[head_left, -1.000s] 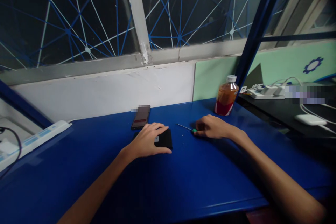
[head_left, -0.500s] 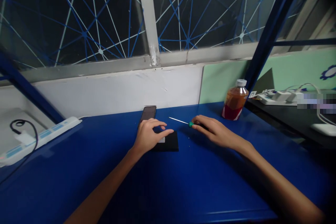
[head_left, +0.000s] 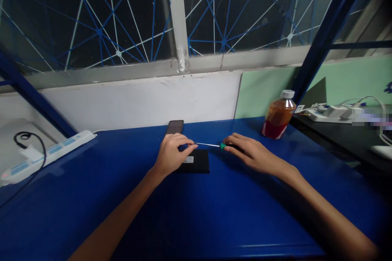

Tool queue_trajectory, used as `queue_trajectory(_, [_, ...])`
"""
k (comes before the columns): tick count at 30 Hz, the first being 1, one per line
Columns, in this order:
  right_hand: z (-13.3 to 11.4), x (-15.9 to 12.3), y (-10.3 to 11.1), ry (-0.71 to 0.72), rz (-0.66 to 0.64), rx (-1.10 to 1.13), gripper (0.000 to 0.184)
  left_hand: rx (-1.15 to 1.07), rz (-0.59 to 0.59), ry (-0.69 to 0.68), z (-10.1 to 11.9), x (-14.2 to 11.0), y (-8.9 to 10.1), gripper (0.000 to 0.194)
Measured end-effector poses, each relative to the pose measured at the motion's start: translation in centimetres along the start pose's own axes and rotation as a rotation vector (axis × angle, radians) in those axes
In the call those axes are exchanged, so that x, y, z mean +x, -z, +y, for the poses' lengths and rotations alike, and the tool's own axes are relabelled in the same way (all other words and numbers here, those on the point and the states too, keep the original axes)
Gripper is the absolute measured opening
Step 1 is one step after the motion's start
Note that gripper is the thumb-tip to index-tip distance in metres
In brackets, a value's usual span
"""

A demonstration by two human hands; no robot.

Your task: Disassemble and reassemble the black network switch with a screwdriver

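Note:
My right hand (head_left: pixel 245 149) is closed round the green handle of a screwdriver (head_left: pixel 210 144), its thin metal shaft pointing left. At the shaft's tip, the thumb and forefinger of my left hand (head_left: pixel 174 151) are pinched together. Whether they grip the tip itself or some tiny piece on it is too small to make out. Below the shaft a flat black rectangular box-like object (head_left: pixel 199 165) with a white label lies on the blue table, partly covered by my left hand. Just behind that hand lies a phone (head_left: pixel 175 127), its lower part hidden.
A bottle of orange-brown drink (head_left: pixel 278 115) stands at the back right. On the left lies a white power strip (head_left: pixel 65 153) with a black cable. Another power strip with plugs (head_left: pixel 333 113) sits on the dark surface at right. Tiny specks lie right of the black object.
The left thumb and forefinger, apart before, have come together at the screwdriver's tip. The shaft has swung a little nearer to level, its tip lower. The camera view has shifted slightly.

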State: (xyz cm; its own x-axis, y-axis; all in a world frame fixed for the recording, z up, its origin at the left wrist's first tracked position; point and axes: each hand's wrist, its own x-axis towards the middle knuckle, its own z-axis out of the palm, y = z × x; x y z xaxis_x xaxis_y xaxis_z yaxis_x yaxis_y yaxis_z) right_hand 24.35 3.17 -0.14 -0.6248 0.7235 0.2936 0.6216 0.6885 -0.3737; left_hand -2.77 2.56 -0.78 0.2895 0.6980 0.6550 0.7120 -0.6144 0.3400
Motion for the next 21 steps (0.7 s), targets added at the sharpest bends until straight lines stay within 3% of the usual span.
queue_trajectory(21, [0.49, -0.06, 0.43, 0.029, -0.005, -0.017, 0.031, 0.106, -0.067, -0.093, -0.53, -0.50, 0.02, 0.013])
